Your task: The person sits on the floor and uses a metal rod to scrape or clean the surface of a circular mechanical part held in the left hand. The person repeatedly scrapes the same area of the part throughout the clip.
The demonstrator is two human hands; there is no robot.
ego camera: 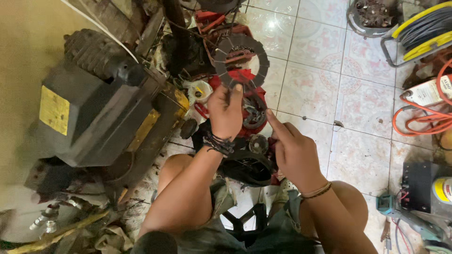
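My left hand (226, 110) holds up a dark ring-shaped friction disc (241, 61) with a toothed rim, gripped at its lower edge between thumb and fingers. My right hand (294, 153) holds nothing and points its index finger up toward the disc. Below both hands sits a red tray (252, 106) with several round metal parts, and a black round housing (247, 167) lies nearer my knees.
A large dark machine with yellow panels (101, 106) stands at the left. An orange hose (423, 115) and a yellow cable reel (419, 28) lie at the right on the tiled floor (320, 70). A power tool (405, 216) rests at lower right.
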